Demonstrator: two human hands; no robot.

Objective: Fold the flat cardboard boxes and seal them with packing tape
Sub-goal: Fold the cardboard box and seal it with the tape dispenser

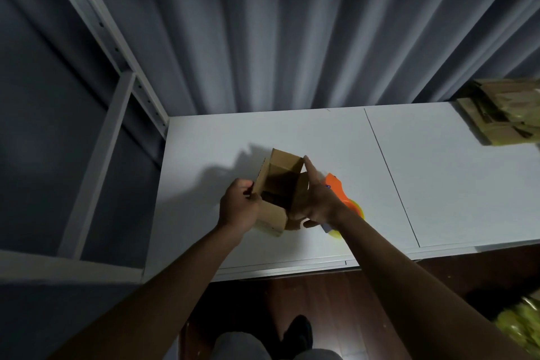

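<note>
box (280,184) popped open, held just over the white table (292,131) | left hand (238,207) grips its left wall, right hand (317,199) flat along the right, squaring it up prob | tape dispenser (339,187) parked right behind, handy

The orange and yellow plastic tape dispenser (336,185) lies mostly hidden behind the right hand (320,202) and forearm; only its orange handle and a yellow rim show, and any tape roll cannot be made out. The small brown cardboard box (280,184), just left of the dispenser, has a dark interior whose bottom cannot be made out, and the left hand (238,207) covers its near left corner. Far right of the dispenser, a stack of flat brown cardboard (502,114) is blurred and cut off by the picture's edge.
</note>
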